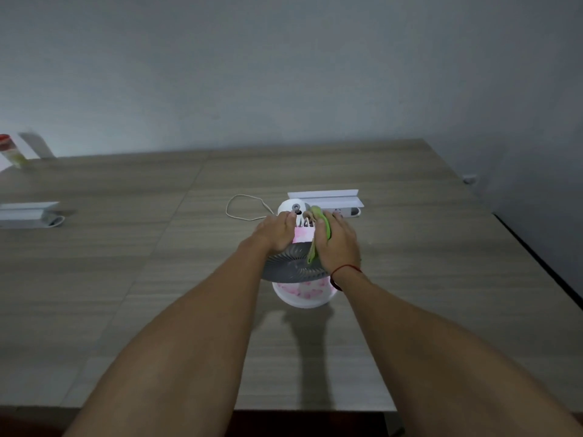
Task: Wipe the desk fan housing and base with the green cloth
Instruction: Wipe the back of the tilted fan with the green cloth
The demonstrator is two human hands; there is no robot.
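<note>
While the left hand (277,231) grips the fan (290,268), grille tilted upward, the right hand (339,244) clutches the green cloth (325,224).

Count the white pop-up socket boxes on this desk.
2. One socket box stands just behind the desk fan; the other is far left on the desk, at the frame's edge. More may lie out of view.

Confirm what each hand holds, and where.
Left hand grips the fan housing on its left side; right hand holds the green cloth against its right side.
</note>
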